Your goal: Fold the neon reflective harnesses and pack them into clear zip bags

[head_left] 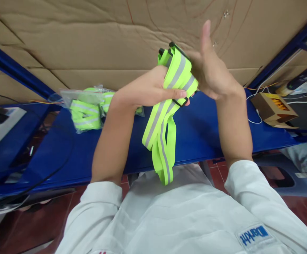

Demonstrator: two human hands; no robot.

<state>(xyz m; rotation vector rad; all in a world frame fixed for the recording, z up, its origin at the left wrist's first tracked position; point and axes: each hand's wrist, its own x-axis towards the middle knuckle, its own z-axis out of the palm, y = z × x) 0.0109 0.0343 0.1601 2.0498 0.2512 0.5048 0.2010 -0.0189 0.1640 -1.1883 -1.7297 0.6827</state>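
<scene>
My left hand (153, 86) is closed around a neon-yellow reflective strap (178, 72), its thumb pressed across the folded layers. Grey stripes run along the strap, and black plastic buckles show at its top and beside my thumb. Loose loops of it hang down over the front of the blue table (193, 141). Just right of the folds, my right hand (213, 70) is open with the thumb stretched upward; its other fingers are partly hidden behind the strap. Whether those fingers touch the strap I cannot tell.
Clear plastic bags (86, 113) of similar folded straps lie left of my left forearm. A small cardboard box (274, 109) with orange contents stands at the right, near white cables. Cardboard panels (103, 42) wall off the back, between blue metal posts.
</scene>
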